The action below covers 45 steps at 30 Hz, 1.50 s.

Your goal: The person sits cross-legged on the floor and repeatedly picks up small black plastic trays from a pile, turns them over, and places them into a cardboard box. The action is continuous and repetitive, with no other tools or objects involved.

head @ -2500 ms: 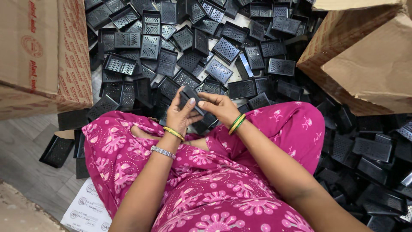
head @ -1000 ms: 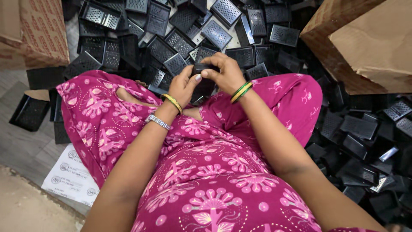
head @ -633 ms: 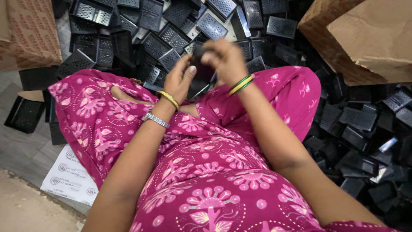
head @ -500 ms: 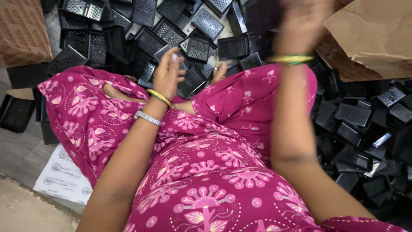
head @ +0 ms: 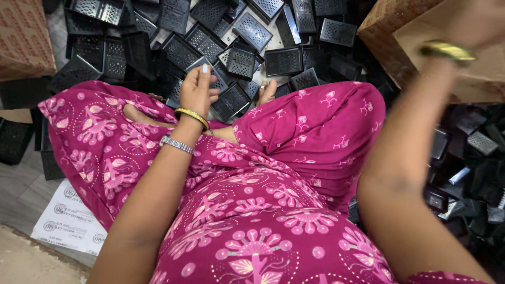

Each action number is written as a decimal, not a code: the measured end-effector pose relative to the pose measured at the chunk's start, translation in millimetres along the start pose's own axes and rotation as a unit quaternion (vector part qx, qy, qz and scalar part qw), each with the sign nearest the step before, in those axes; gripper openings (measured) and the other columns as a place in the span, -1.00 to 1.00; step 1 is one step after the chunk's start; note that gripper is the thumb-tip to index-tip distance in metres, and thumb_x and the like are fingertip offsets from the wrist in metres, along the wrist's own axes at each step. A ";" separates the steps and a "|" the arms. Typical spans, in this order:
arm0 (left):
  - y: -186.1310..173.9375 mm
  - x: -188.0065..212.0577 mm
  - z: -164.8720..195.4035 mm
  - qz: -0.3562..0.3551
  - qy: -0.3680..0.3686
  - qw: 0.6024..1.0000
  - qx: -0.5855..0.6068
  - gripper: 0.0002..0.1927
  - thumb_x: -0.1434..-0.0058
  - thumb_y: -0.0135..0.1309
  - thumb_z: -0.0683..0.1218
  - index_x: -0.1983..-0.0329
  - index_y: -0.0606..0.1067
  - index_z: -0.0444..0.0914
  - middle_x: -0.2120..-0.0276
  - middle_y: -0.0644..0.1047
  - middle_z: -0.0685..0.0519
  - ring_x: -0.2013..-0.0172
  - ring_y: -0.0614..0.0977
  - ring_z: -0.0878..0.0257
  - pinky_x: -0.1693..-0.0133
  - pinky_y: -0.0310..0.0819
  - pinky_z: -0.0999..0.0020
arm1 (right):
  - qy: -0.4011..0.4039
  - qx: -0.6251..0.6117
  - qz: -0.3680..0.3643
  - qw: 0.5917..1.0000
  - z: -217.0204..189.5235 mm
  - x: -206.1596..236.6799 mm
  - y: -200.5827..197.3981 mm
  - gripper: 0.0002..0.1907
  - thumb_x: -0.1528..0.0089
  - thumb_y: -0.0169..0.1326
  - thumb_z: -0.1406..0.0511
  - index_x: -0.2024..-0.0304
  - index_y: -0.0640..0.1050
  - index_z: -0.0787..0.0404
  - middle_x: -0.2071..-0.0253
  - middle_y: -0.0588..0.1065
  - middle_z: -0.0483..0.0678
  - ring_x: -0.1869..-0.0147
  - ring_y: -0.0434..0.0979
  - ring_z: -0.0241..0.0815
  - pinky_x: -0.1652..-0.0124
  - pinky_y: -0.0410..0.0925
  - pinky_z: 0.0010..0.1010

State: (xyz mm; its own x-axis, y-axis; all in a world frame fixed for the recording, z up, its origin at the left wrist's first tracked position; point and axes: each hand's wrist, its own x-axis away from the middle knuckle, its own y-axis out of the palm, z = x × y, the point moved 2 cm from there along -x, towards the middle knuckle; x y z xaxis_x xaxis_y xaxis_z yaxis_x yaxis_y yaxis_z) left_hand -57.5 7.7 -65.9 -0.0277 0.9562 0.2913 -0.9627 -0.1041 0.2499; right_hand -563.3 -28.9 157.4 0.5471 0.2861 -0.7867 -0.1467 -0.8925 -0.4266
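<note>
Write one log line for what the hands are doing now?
left hand: open above black perforated plastic trays | right hand: blurred, raised by brown cardboard box

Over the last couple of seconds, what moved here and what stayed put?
The right hand left the black grille parts by the knees and swung up and right, over the cardboard box; whether it holds anything cannot be told. The left hand stayed low at the pile, fingers loosely open. The pile and the crossed legs are unchanged.
</note>
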 end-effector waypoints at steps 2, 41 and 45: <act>-0.4 -0.4 0.6 0.005 -0.004 1.000 -0.002 -0.64 -0.41 0.00 0.13 -0.07 0.51 -0.20 0.24 0.60 0.10 0.48 0.59 0.40 0.45 0.53 0.53 | -0.121 -0.072 -0.089 0.986 -55.6 62.4 24.6 -0.80 -0.04 0.37 0.28 0.28 0.71 0.13 0.23 0.63 0.05 0.14 0.65 -0.01 0.05 0.47 -0.26; 0.4 4.8 -22.6 -0.009 -0.076 0.997 -0.033 -0.54 -0.38 -0.06 0.03 -0.33 0.31 -0.08 0.06 0.55 0.07 0.33 0.61 0.34 0.39 0.65 0.38 | -0.070 -0.315 -0.500 0.804 -227.8 244.9 71.7 -0.01 0.08 0.44 0.23 -0.36 0.30 0.17 -0.18 0.47 0.12 -0.24 0.50 0.03 -0.21 0.40 -0.18; 2.9 4.6 -19.7 0.002 -0.055 0.998 -0.024 -0.61 -0.39 0.03 0.03 -0.22 0.46 -0.16 0.19 0.56 0.10 0.39 0.56 0.41 0.40 0.57 0.47 | -0.173 -0.153 -0.440 0.868 -219.0 210.4 128.7 0.04 0.06 0.43 0.22 -0.39 0.20 0.16 -0.17 0.42 0.19 -0.24 0.43 0.23 -0.18 0.33 0.02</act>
State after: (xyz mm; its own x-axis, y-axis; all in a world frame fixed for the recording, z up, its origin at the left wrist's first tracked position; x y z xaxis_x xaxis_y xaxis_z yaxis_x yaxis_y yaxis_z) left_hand -65.7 17.2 -82.0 -0.0039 0.9194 0.3932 -0.9743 -0.0921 0.2057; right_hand -286.6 -159.9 34.7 0.0478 0.9439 -0.3267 0.4574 -0.3114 -0.8330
